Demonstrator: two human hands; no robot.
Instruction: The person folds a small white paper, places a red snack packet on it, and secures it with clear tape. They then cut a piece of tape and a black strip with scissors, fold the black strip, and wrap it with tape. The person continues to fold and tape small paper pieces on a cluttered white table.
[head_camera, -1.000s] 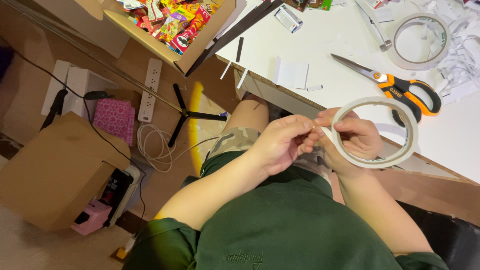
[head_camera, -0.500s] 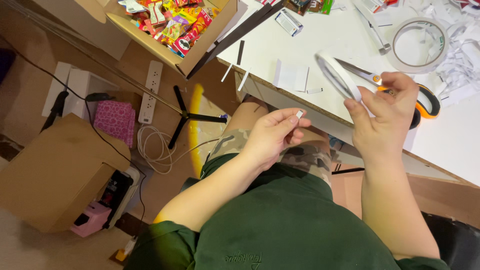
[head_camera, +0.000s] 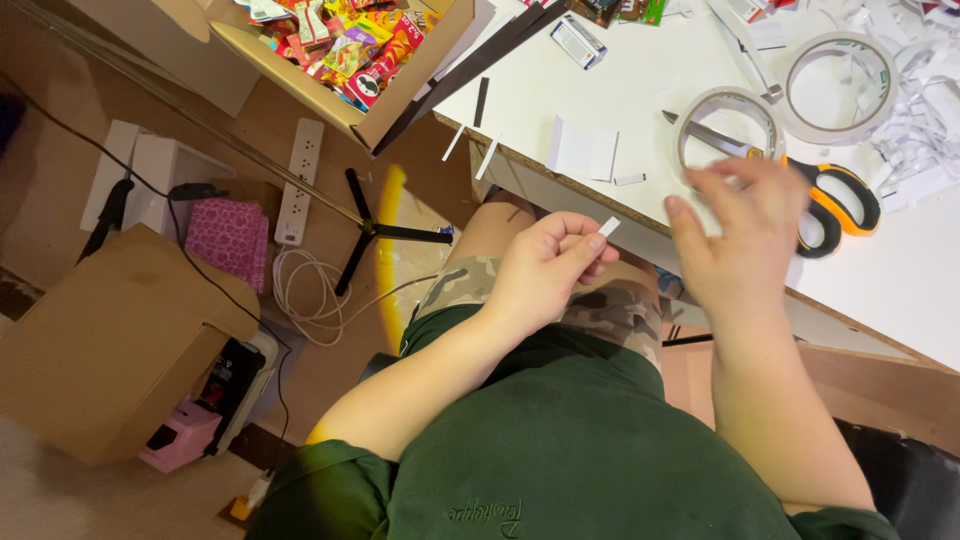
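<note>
My left hand (head_camera: 553, 262) is over my lap, its fingers pinched on a small white strip of tape (head_camera: 609, 227). My right hand (head_camera: 748, 235) hovers with fingers spread at the edge of the white table (head_camera: 900, 290), holding nothing. Just beyond its fingertips a roll of white tape (head_camera: 728, 122) lies flat on the table, on top of the blades of orange-handled scissors (head_camera: 825, 200). A second tape roll (head_camera: 839, 87) lies farther back.
A folded white card (head_camera: 583, 151) and small paper strips lie near the table's edge, shredded paper (head_camera: 925, 120) at the right. A cardboard box of colourful packets (head_camera: 345, 50) sits at the table's left. On the floor: a brown box (head_camera: 110, 345), power strip (head_camera: 299, 180), cables, black stand.
One second ago both hands held the tape roll over my lap. My right hand carried the roll up to the table and let it go; my left hand kept the torn strip.
</note>
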